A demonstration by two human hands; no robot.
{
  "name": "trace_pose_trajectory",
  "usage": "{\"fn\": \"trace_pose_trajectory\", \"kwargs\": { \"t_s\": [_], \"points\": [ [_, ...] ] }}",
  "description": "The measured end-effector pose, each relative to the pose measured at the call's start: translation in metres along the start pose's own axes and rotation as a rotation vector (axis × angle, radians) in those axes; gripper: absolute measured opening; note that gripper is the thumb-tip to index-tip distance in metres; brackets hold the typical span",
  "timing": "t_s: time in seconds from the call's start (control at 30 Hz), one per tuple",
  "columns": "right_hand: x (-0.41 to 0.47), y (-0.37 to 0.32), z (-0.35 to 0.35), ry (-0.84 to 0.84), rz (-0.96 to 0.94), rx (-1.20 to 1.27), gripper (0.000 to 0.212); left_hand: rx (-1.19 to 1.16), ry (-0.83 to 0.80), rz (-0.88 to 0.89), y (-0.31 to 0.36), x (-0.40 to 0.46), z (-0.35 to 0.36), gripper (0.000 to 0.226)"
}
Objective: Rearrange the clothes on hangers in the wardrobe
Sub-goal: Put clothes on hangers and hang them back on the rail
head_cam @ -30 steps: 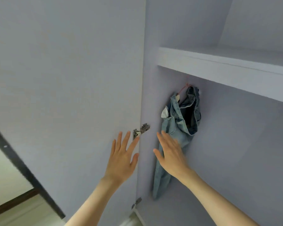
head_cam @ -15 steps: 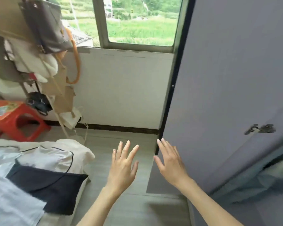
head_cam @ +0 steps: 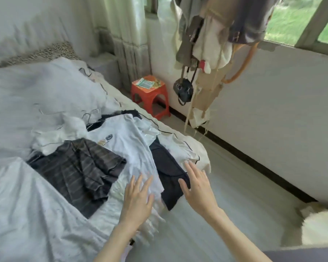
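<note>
Bed (head_cam: 17, 214): I see pale, rumpled sheets, blurred at far left.
Striped garment (head_cam: 78, 169): dark, soft, crumpled, lying on the bed.
White T-shirt (head_cam: 125, 140): flat on the bed, small chest print; thin wire hangers (head_cam: 89, 115) above it, hard to make out.
Left hand (head_cam: 137, 199): fingers spread, holding nothing, over the shirt hem.
Dark garment (head_cam: 169, 176): partly under the shirt.
Right hand (head_cam: 198, 190): spread, empty.
Red stool (head_cam: 150, 95): plastic.

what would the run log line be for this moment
phase: reach for clothes on bed | left hand: open, over white shirt | right hand: open, over dark garment | held: nothing
</note>
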State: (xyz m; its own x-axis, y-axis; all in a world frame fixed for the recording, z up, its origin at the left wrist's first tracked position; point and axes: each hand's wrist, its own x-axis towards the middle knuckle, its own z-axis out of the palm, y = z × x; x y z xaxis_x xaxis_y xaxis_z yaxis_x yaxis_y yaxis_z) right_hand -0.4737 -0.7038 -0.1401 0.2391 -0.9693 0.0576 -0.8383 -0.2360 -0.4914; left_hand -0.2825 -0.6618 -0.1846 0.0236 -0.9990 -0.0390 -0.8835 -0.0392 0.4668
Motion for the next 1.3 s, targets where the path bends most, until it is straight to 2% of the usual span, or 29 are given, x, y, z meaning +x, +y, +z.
{"fn": "trace_pose_trajectory", "kwargs": {
  "t_s": [0.13, 0.23, 0.27, 0.53, 0.73, 0.77, 0.83, 0.9, 1.03, 1.2, 1.3],
  "points": [
    [0.038, -0.031, 0.035, -0.1, -0.08, 0.005, 0.058, 0.014, -0.007, -0.153, -0.053, 0.005, -0.019, 0.075],
    [0.068, -0.041, 0.056, -0.16, -0.128, -0.019, 0.059, 0.001, 0.0, -0.236, -0.079, 0.015, -0.027, 0.051],
    [0.077, -0.044, 0.062, -0.181, -0.139, -0.024, 0.059, -0.009, -0.007, -0.257, -0.086, 0.018, -0.029, 0.049],
    [0.184, -0.057, 0.11, -0.358, -0.212, -0.055, 0.057, -0.021, -0.056, -0.459, -0.143, 0.074, -0.028, 0.051],
    [0.265, -0.078, 0.143, -0.429, -0.305, -0.041, 0.054, -0.034, -0.155, -0.625, -0.181, 0.131, -0.027, 0.051],
    [0.276, -0.083, 0.153, -0.448, -0.329, -0.048, 0.058, -0.049, -0.162, -0.647, -0.189, 0.137, -0.027, 0.051],
    [0.298, -0.094, 0.174, -0.487, -0.38, -0.067, 0.08, -0.075, -0.168, -0.686, -0.206, 0.147, -0.029, 0.05],
    [0.317, -0.112, 0.198, -0.556, -0.393, -0.096, 0.087, -0.08, -0.17, -0.722, -0.231, 0.15, -0.03, 0.05],
    [0.351, -0.156, 0.25, -0.647, -0.445, -0.124, 0.053, -0.03, -0.17, -0.79, -0.294, 0.152, -0.032, 0.05],
    [0.393, -0.219, 0.322, -0.701, -0.466, -0.128, 0.048, 0.084, -0.156, -0.856, -0.382, 0.156, -0.039, 0.055],
    [0.416, -0.258, 0.371, -0.734, -0.458, -0.121, 0.049, 0.142, -0.026, -0.835, -0.436, 0.159, -0.046, 0.065]
  ]
}}
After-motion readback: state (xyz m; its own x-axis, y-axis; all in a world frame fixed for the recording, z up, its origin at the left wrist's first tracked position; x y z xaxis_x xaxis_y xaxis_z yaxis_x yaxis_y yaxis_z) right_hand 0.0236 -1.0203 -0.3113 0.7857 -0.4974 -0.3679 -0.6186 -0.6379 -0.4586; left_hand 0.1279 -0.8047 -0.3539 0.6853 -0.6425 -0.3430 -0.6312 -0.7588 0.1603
